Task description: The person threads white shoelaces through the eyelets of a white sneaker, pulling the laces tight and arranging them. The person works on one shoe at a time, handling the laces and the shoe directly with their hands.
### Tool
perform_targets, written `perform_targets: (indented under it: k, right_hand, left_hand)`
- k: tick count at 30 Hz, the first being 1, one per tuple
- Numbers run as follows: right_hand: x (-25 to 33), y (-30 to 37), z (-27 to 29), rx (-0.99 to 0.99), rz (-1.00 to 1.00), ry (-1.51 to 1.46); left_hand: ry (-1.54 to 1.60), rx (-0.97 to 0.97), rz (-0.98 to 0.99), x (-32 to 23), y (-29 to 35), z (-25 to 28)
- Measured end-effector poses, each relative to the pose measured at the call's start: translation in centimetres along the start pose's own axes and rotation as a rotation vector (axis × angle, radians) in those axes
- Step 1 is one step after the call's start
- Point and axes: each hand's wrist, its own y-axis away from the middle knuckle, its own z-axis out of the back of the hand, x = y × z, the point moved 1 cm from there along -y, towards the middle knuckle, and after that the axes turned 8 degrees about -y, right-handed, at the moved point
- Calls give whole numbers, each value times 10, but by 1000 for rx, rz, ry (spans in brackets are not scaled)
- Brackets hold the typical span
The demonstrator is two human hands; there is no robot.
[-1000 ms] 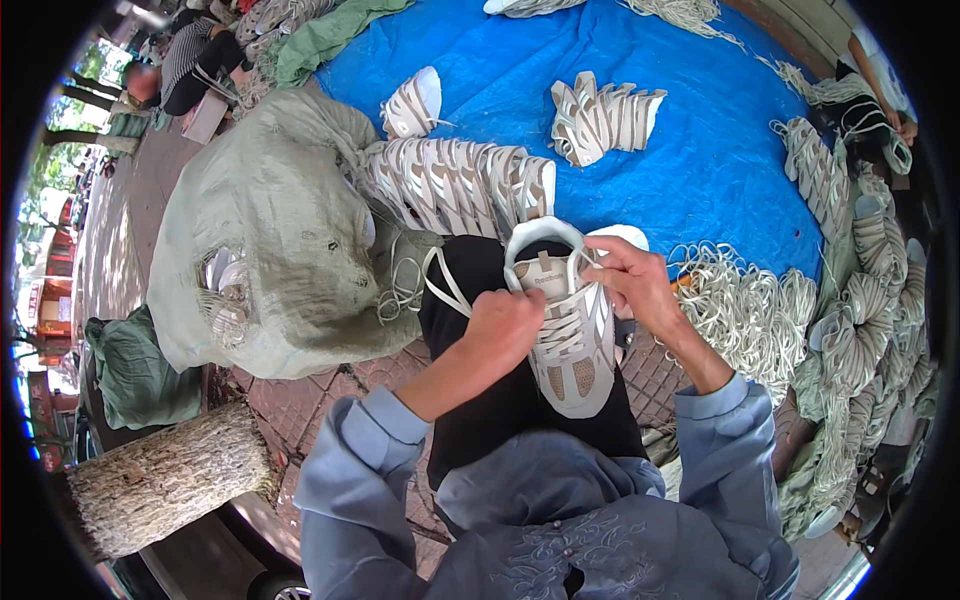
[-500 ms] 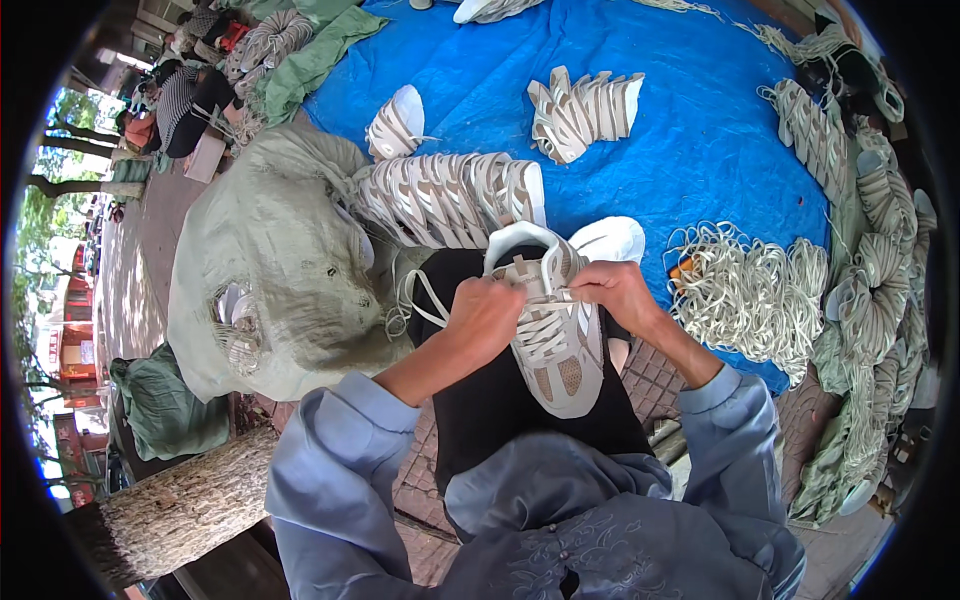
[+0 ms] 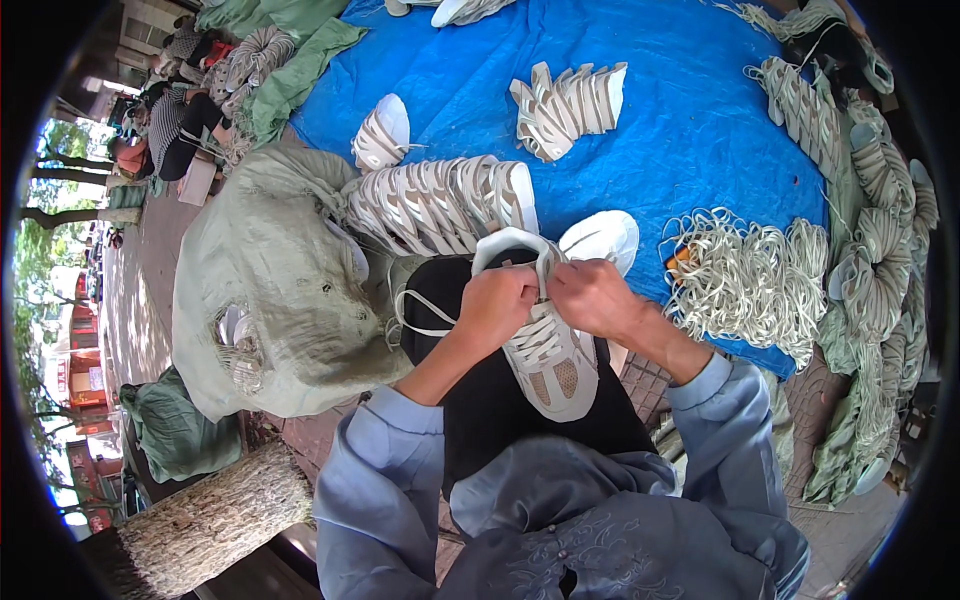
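Note:
A beige and white sneaker [image 3: 553, 372] rests on my lap with its toe toward me. White lace crosses its front up to the ankle opening. My left hand [image 3: 499, 306] is closed in a pinch on the shoelace [image 3: 424, 312] at the upper eyelets; a loose loop of it hangs out to the left. Close beside it, my right hand [image 3: 592, 298] pinches the lace at the top of the tongue, its fingertips partly hidden. Just beyond the right hand lies another shoe, its white sole [image 3: 603, 240] showing.
A blue tarp [image 3: 690, 130] spreads ahead, bearing a row of nested sneakers [image 3: 440, 205], a shorter stack [image 3: 570, 108] and a heap of white laces [image 3: 745, 285]. A bulging pale sack [image 3: 275, 290] stands at left, near a log [image 3: 215, 515]. Bundled shoes [image 3: 870, 270] line the right. People sit far left.
Both hands have drawn closer together over the top of the sneaker, the right one moving inward and turning its back more toward me. The view has shifted slightly.

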Motion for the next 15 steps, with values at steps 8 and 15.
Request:
perform_targets:
  k: [8, 15]
  right_hand:
    - [-21, 11, -1, -5, -198, -436]
    - [-13, -1, 1, -38, -353, -693]
  left_hand:
    - [27, 242, 44, -3, -20, -5]
    - [65, 506, -57, 21, -18, 9]
